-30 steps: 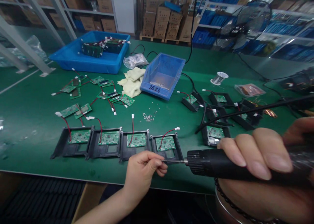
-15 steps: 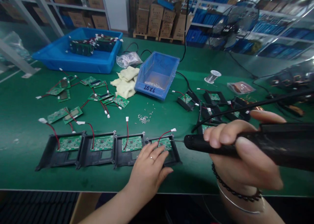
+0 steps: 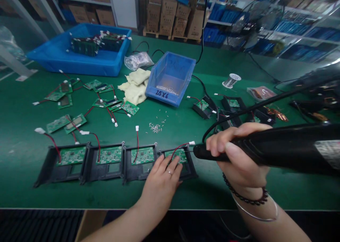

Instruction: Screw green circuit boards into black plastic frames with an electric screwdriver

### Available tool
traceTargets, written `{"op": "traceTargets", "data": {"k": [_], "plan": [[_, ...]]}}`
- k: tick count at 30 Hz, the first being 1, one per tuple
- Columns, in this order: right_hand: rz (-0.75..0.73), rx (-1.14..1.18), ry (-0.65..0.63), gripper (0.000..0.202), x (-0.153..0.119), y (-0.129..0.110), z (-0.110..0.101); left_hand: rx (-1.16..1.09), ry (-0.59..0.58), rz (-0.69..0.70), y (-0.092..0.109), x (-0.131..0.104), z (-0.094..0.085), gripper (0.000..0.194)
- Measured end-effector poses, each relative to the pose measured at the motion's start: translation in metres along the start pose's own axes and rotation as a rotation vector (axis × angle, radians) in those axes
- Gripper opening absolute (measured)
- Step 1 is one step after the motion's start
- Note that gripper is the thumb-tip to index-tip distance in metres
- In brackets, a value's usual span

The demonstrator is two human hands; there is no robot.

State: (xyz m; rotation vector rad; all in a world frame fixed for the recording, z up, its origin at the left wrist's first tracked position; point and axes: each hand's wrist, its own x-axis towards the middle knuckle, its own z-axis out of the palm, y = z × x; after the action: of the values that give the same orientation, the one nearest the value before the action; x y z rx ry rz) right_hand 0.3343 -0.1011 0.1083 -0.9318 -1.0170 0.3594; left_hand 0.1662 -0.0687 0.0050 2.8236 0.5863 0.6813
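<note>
My right hand (image 3: 239, 157) is wrapped round a black electric screwdriver (image 3: 287, 146), whose thin bit points left at the circuit board (image 3: 181, 156) in the rightmost black case (image 3: 191, 167). My left hand (image 3: 162, 178) lies over that case's left side, fingers spread and resting on the case and board. Three more black cases with green boards (image 3: 142, 155) stand in a row to the left, each with a red and black lead. Small screws (image 3: 155, 127) lie loose behind the row.
A blue bin (image 3: 170, 79) of small screws stands behind, beside yellow cloths (image 3: 135, 90). Farther left are loose boards (image 3: 58, 123) and a large blue tray (image 3: 82, 67). Smaller black cases (image 3: 204, 107) and a solder spool (image 3: 231, 80) are at right.
My right hand has moved left with the screwdriver, which sits closer to the rightmost case. My left thumb has drawn in toward the fingers. The view has shifted slightly.
</note>
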Motion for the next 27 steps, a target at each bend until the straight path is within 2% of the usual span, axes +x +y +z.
{"op": "traceTargets", "data": {"k": [3,8,11,13,16,18,22,27], "plan": [[-0.005,-0.013,-0.029,0.024,0.001,0.005,0.001,-0.010,0.020,0.017,-0.001,-0.001,0.001,0.028],[-0.028,0.006,-0.113,0.041,0.003,0.012,0.001,-0.004,0.058,0.042,-0.004,-0.003,0.006,0.026],[-0.020,0.057,-0.143,0.040,0.006,0.006,0.001,0.006,0.063,0.032,-0.006,-0.003,0.007,0.025],[-0.022,0.094,-0.104,0.037,0.005,-0.002,0.001,-0.001,0.070,0.035,-0.006,-0.004,0.005,0.026],[-0.003,0.081,-0.049,0.033,-0.003,-0.014,0.000,-0.031,0.153,0.063,-0.005,-0.006,-0.004,0.027],[0.015,-0.029,-0.058,0.033,-0.011,-0.014,-0.003,-0.051,0.243,0.074,-0.003,-0.008,-0.011,0.027],[-0.062,-0.260,0.012,0.034,-0.012,0.000,-0.029,-0.053,0.365,0.052,-0.006,-0.016,-0.021,0.026],[-0.220,-0.470,0.267,0.034,0.022,0.017,-0.084,-0.007,0.401,0.024,-0.019,-0.034,-0.027,0.025]]}}
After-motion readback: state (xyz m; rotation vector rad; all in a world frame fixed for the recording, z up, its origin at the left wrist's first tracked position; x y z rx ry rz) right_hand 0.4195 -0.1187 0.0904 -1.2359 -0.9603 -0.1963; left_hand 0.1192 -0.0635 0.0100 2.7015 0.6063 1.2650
